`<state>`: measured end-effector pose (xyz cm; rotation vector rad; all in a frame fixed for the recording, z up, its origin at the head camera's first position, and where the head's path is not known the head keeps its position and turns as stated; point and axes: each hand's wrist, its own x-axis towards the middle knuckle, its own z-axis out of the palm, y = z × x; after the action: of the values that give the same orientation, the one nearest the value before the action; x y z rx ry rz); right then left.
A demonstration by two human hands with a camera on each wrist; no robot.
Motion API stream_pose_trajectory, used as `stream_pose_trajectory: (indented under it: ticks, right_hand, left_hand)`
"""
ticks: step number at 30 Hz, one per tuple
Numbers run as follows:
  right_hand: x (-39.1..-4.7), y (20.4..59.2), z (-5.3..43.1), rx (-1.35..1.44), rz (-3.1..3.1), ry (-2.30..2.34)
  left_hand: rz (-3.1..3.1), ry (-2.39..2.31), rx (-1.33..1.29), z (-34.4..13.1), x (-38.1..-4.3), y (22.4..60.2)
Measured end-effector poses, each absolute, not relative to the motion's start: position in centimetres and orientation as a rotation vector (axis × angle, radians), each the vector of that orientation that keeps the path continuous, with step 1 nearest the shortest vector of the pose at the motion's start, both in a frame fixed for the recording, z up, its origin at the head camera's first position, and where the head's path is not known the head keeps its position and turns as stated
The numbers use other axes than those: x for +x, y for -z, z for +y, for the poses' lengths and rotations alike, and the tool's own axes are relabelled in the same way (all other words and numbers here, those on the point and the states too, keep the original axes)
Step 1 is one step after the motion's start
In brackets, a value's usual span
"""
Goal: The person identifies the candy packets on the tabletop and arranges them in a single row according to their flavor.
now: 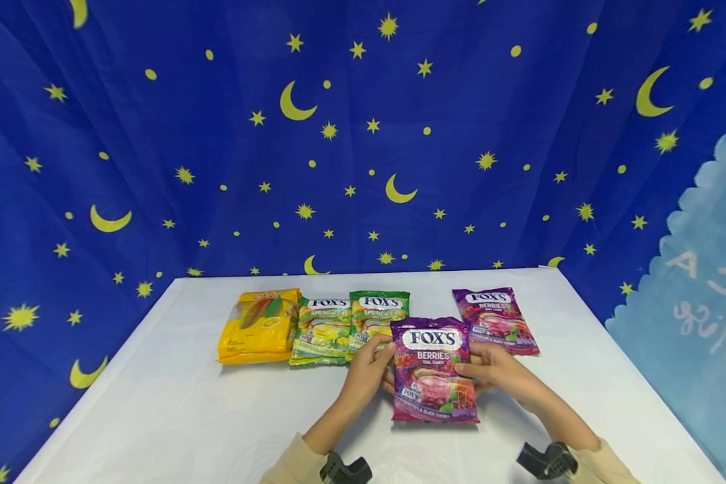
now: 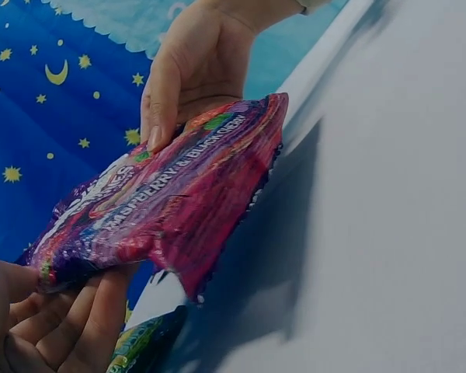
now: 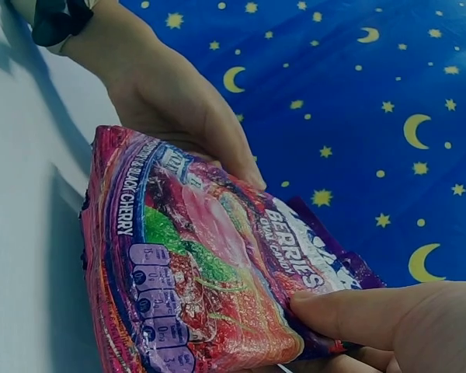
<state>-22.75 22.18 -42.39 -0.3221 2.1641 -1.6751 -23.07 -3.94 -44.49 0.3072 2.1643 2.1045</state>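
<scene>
Both hands hold a purple bag of Fox's Berries candy (image 1: 433,376) above the front middle of the table, its printed face turned up to the head camera. The left hand (image 1: 368,368) grips the bag's left edge, its thumb near the upper side. On the opposite edge, the right hand (image 1: 501,370) pinches it with the thumb on the front and fingers behind. In the left wrist view the candy bag (image 2: 171,194) is tilted, with its shadow on the white surface. The right wrist view shows the thumb (image 3: 334,311) pressing the printed front.
Behind the held bag lies a second purple Fox's Berries bag (image 1: 497,323). Two green Fox's Spring Tea bags (image 1: 323,333) and a yellow packet (image 1: 260,329) form a row at the left on the white table (image 1: 187,417). A blue star-patterned cloth (image 1: 351,154) hangs behind.
</scene>
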Motion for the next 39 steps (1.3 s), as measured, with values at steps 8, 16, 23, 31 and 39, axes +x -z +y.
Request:
stream_pose_trajectory:
  ticks: [8, 16, 23, 31, 39]
  right_hand:
    - [-22.8, 42.3, 21.9, -0.318, 2.172, 1.648]
    - [-22.8, 42.4, 22.0, -0.305, 2.167, 1.655]
    - [-22.8, 42.5, 22.0, -0.277, 2.183, 1.639]
    - [-22.7, 42.6, 21.7, -0.327, 2.147, 1.679]
    - [-22.7, 43.5, 21.2, -0.189, 2.226, 1.648]
  left_hand:
    - [2.178, -2.093, 0.324, -4.1, -23.5, 44.9]
    - [2.198, -2.125, 0.267, -4.0, -23.6, 45.0]
    - [2.273, -2.046, 0.305, -4.0, -23.4, 45.2]
    - [2.267, -2.046, 0.303, -4.3, -23.5, 45.3]
    - [2.272, -2.063, 0.208, -4.0, -23.6, 45.2]
